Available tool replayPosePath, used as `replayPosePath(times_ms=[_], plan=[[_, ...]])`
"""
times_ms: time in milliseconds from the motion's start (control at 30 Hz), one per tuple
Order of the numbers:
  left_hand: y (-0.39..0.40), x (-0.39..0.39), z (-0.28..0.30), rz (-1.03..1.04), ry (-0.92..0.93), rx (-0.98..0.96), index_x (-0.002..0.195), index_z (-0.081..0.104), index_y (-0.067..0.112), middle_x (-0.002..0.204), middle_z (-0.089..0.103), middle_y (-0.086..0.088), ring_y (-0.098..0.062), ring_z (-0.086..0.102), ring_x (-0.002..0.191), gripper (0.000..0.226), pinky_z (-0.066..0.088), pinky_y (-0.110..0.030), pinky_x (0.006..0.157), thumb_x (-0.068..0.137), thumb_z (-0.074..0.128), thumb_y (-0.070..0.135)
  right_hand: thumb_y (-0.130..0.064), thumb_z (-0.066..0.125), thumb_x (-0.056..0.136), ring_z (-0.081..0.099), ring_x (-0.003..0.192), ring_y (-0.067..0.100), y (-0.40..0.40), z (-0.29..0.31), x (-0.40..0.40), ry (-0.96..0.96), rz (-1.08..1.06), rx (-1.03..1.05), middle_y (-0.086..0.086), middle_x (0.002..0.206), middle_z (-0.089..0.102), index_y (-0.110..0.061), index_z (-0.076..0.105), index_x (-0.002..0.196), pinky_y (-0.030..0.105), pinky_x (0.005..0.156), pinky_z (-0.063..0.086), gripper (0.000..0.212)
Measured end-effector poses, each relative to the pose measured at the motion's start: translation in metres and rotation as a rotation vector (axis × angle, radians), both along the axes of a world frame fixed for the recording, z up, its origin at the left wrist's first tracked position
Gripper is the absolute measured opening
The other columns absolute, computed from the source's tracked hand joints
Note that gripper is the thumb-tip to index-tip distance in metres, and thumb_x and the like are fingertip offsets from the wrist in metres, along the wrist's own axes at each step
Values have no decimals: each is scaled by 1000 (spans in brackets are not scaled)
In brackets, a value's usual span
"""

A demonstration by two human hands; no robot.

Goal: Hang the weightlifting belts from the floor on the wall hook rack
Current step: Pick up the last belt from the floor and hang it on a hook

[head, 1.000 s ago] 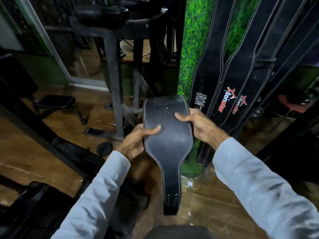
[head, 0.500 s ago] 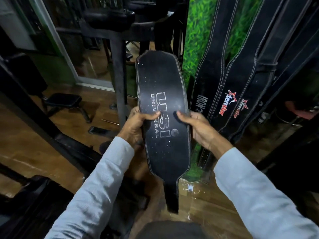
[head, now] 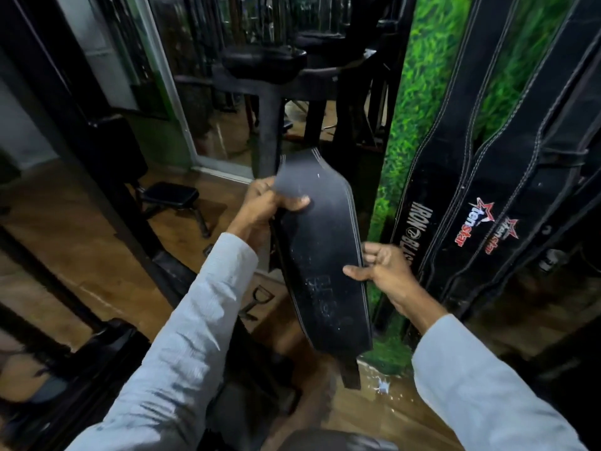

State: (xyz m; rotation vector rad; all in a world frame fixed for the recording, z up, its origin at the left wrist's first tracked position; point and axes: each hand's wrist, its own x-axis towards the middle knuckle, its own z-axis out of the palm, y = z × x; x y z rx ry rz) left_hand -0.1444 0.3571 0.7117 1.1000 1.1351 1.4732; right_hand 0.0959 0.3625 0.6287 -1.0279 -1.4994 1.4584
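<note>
Black belt [head: 320, 255] gripped by L hand [head: 260, 213], R hand [head: 385, 271], hung belts [head: 487, 177] beside

L hand [head: 260, 206] grip up high, R hand [head: 382, 271] lower; both pinching.

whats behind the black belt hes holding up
Behind the held belt show the wood floor, a black machine post and the green grass wall panel. Whatever lies directly behind its wide middle is covered.

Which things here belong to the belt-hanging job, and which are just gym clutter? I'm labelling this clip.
Job:
- black belt, gripped by left hand and right hand
- hanging belts on the wall

Lying about:
- small bench
- cable handle on the floor
- machine frame
</note>
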Motion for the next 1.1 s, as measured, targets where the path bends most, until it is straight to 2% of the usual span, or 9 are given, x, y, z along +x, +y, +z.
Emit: replayPosePath(times_ms=[167,267,367,533,600,667,767,933,1100], plan=[[-12,24,-26,-75,134,45,106,74,-6,99,78,-11,-22,74,90,44,59,-33,79,64,81,-16,-49,73,82,68,107,4,12,42,7,45,35,-106,-6,115,77,-19,74,113,34,98,42,43],[-16,37,-44,-110,231,106,99,75,-7,88,78,-1,-13,72,81,38,58,-27,71,64,81,-18,-30,67,96,74,99,24,21,71,-3,147,48,-65,21,115,75,4,70,119,32,89,58,42],[-25,39,-50,-139,234,77,93,76,-4,87,76,-7,-16,70,79,15,59,-27,71,78,77,-8,-5,69,93,75,90,26,22,67,-17,209,-38,4,23,107,77,4,73,113,34,83,61,22],[-32,39,-27,-194,-345,-293,68,49,22,65,39,5,-8,45,59,34,43,-20,60,94,60,41,8,69,87,74,99,30,2,40,-19,275,-16,15,22,111,77,0,73,117,37,94,60,31],[-23,42,-22,-64,-444,-266,70,59,13,59,49,2,-12,51,58,26,50,-27,66,89,70,26,9,69,87,74,103,29,-4,31,-19,260,36,-2,20,112,77,-2,73,118,38,97,58,33],[-20,47,-19,25,-402,-173,91,70,-6,78,73,-14,-25,69,70,9,60,-36,74,84,72,-1,2,72,87,73,104,28,-8,26,-15,195,87,-37,17,114,77,-3,73,119,38,95,58,32],[-25,53,-18,44,-253,-71,97,70,-10,79,78,-14,-21,75,67,22,62,-29,62,78,64,-21,-24,76,88,70,91,10,-9,35,-7,127,14,-115,-3,97,80,-9,76,108,27,79,54,26],[-27,57,-33,36,-173,-1,116,67,-13,106,72,-32,-33,73,88,47,63,-36,74,70,67,-25,-22,70,96,74,82,2,6,77,-18,153,-138,6,2,100,79,-6,73,114,18,71,59,24],[-35,77,-37,-1,-22,-21,114,69,-9,106,73,-28,-24,70,87,37,61,-28,73,78,72,-14,-2,73,91,74,80,7,24,113,-21,204,-309,195,5,96,79,-7,74,105,24,72,61,15]])
